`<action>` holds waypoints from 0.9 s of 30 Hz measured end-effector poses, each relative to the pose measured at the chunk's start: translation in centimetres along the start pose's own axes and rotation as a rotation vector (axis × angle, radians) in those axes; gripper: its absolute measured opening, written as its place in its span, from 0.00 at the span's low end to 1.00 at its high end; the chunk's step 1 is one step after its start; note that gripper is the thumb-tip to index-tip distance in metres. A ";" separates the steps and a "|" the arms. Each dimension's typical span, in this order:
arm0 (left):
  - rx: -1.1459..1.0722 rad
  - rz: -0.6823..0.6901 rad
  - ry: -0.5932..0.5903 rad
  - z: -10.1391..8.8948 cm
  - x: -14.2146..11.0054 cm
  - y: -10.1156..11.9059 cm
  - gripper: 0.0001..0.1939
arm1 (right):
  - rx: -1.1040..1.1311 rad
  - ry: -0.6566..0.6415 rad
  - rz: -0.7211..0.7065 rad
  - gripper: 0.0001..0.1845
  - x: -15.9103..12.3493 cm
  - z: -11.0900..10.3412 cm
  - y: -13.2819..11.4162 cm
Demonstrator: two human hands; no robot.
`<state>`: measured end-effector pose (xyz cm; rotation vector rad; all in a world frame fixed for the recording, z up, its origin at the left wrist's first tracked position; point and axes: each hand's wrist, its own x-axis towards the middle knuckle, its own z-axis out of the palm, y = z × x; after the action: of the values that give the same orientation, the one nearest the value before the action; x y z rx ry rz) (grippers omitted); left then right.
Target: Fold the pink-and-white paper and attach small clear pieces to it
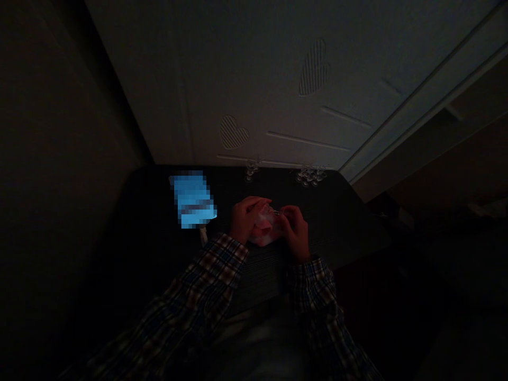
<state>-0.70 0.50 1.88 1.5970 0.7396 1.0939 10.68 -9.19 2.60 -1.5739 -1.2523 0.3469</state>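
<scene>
Crumpled bundle (262,226), pink and white, and here it is in the head view, low over the dark counter (341,222), right between the two hands! The left hand (243,218) wraps its left side, fingers curled over the top and clamped on it. Across on the other side, the right hand (297,233) has its fingers drawn together on the bundle's right edge, a small shiny piece (277,212) showing right by the tips, too dim to name. Over to the left, a bright blue screen (193,198), all pixelated, lights up the gloom, with a pale stub (203,235) poking out below it. At the back, small clear pieces: one little cluster (251,170) beyond the bundle, a wider cluster (311,175) farther right. Behind them rises a pale panel (198,79) with raised, ribbed hearts (233,132).
</scene>
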 end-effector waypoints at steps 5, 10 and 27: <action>-0.054 -0.017 -0.020 0.1 0.0 0.0 0.14 | -0.004 0.010 -0.009 0.10 0.0 0.1 0.4; -0.168 -0.037 0.000 0.2 0.1 0.1 0.17 | 0.039 0.028 -0.033 0.12 0.0 0.2 0.5; -0.077 -0.060 -0.051 0.0 0.0 0.2 0.16 | 0.041 0.038 -0.049 0.14 0.0 0.2 0.3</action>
<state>-0.71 0.43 2.09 1.5228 0.6985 1.0227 10.70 -9.08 2.32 -1.5060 -1.2450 0.3087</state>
